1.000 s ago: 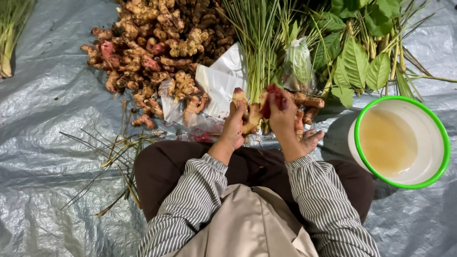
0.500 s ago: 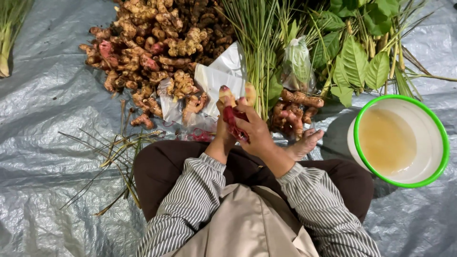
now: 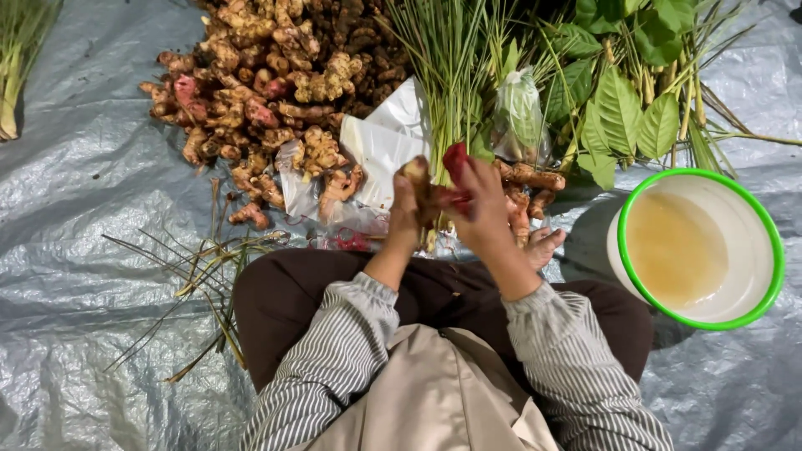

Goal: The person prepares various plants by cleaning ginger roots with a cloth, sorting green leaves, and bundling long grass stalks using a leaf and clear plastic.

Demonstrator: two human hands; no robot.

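Observation:
I sit cross-legged on a grey tarp. My left hand (image 3: 407, 219) grips a knobbly tan ginger root (image 3: 417, 179) held upright in front of me. My right hand (image 3: 484, 209) presses against the same root and holds a small red-handled tool (image 3: 454, 163), whose blade I cannot see. Both hands hover just above a clear plastic bag (image 3: 351, 224) near my knees. Striped sleeves cover both forearms.
A big heap of ginger roots (image 3: 267, 92) lies ahead left, white plastic bags (image 3: 384, 142) beside it. Lemongrass stalks (image 3: 447, 67) and leafy green branches (image 3: 635, 92) lie ahead right. A white basin with a green rim (image 3: 773, 250) holds yellowish water at right. Loose grass blades (image 3: 200, 284) lie left of my knee.
My hands have shifted slightly back to the right and turned the root upright; the red tool now sits at the root's top right instead of across my left palm.

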